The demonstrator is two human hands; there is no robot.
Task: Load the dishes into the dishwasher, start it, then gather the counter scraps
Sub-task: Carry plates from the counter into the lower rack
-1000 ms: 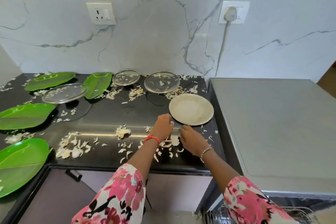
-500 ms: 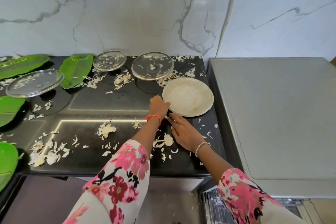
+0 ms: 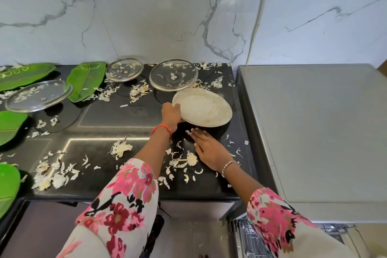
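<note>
A round steel plate (image 3: 204, 109) smeared with white residue is tilted up off the black counter (image 3: 117, 115), its left edge raised. My left hand (image 3: 170, 114) grips that left rim. My right hand (image 3: 207, 148) lies flat on the counter just in front of the plate, fingers straight. White scraps (image 3: 120, 148) are strewn over the counter. The grey dishwasher top (image 3: 314, 128) stands at the right, and its open rack (image 3: 249, 236) shows at the bottom edge.
Three glass lids (image 3: 173, 74), (image 3: 124, 69), (image 3: 38, 95) rest at the back and left. Several green leaf-shaped plates (image 3: 87, 79) lie along the left side. A white cable (image 3: 258, 16) runs down the marble wall from a socket.
My left hand has taken the plate's left rim and lifted that side off the counter. My right hand has flattened on the counter in front of it. The view has moved closer.
</note>
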